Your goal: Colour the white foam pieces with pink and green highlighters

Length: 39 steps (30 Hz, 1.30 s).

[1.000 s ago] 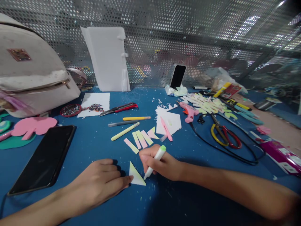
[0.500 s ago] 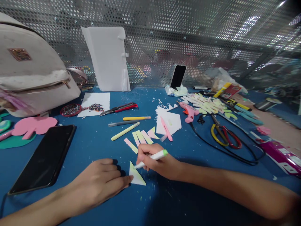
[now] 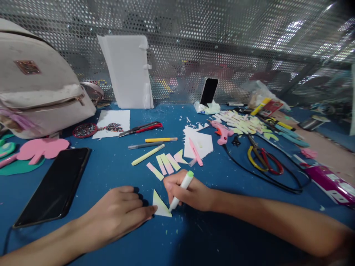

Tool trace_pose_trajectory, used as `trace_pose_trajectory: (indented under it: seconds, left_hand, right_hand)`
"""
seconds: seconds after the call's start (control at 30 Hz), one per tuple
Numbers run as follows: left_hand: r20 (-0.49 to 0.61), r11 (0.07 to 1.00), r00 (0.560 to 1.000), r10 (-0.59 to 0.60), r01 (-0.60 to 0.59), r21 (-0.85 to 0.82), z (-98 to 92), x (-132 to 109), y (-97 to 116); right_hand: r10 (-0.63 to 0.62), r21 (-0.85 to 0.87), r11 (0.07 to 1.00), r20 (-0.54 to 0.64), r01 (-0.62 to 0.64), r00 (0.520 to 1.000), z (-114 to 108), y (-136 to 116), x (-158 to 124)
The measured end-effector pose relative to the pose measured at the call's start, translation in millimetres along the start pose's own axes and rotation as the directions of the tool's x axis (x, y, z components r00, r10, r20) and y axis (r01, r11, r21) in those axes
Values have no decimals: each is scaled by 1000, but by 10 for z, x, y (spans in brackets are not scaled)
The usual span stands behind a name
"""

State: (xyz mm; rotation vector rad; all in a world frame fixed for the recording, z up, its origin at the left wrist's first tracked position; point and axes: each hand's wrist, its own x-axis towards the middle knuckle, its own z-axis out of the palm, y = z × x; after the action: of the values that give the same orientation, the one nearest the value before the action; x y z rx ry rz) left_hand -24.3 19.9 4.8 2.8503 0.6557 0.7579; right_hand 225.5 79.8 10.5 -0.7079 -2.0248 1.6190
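A small white paper triangle with a yellow-green coloured edge lies flat on the blue table. My left hand rests at its left with curled fingers, the thumb tip pressing the paper down. In my right hand is a white marker with a green end, its tip touching the triangle's lower right corner. Just beyond my right hand lie pink-and-green paper strips and a small notched paper piece. Farther off are a yellow-green marker, an orange-yellow marker and a grey marker.
A phone lies left, before a backpack. A utility knife sits mid-table. White paper bears a pink highlighter. Rightward are a pink glue gun with its cord, pliers and a magenta power strip.
The marker tip has moved from the triangle's upper part down along its slanted edge to the lower right corner. The marker now stands more upright; my left hand stays put.
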Motion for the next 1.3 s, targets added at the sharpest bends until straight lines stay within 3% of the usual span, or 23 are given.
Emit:
trace_pose_trajectory:
  seconds: [0.1, 0.23, 0.4, 0.5, 0.9, 1.0, 1.17, 1.3]
  left_hand:
    - [3, 1000, 1000, -3, 3, 1, 15, -19, -8]
    - [27, 1000, 1000, 4, -4, 4, 16, -39, -10]
    - [-4, 1000, 1000, 3, -3, -1, 7, -27, 0]
    - [2, 1000, 1000, -5, 5, -4, 10, -19, 1]
    - [-9, 1000, 1000, 5, -5, 23, -7, 12, 5]
    - [-7, 999, 999, 33, -33, 38, -14, 20, 8]
    - [-26, 996, 998, 63, -61, 68, -13, 17, 9]
    - [3, 992, 997, 78, -78, 99, 4, -20, 2]
  right_hand:
    - [-8, 0, 1000, 73, 8, 997, 0, -1, -2]
    - [9, 1, 1000, -6, -9, 1000, 3, -7, -2]
    - [-25, -5, 1000, 93, 26, 995, -9, -9, -9]
    - [-19, 13, 1000, 58, 18, 998, -16, -2, -7]
    - [-42, -24, 999, 115, 45, 992, -18, 17, -9]
    - [-66, 51, 997, 45, 64, 997, -27, 10, -17]
    - [-226, 9, 974, -103, 228, 969, -12, -19, -79]
    - [-161, 71, 982, -194, 178, 968, 30, -24, -78]
